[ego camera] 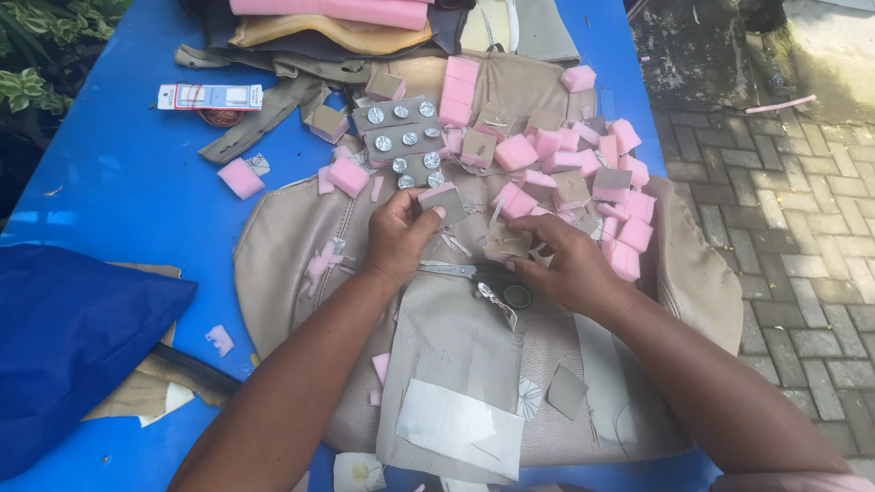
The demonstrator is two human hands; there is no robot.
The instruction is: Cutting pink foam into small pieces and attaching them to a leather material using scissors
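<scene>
Two hands over beige cover (301, 246) on blue counter (128, 191). Left hand (398, 235) pinched pink-backed square (441, 201), long axis across. Right hand (563, 262) pressed beige square (507, 242), possibly gripping; foam pile (583, 173) just beyond.

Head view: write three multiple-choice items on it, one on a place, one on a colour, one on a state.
1. Where does the scissors lie?
A. on the beige cover, by the right hand
B. on the paving
C. on the blue bag

2. What colour are the foam blocks?
A. green
B. pink
C. black

3. What is the left hand doing?
A. lying flat and empty
B. pinching a grey-topped foam piece
C. gripping the scissors

Answers:
1 A: the scissors rests on the beige cover just below the right hand.
2 B: the heap beyond the hands is pink.
3 B: the left hand's fingertips close on a grey-topped foam piece.
</scene>
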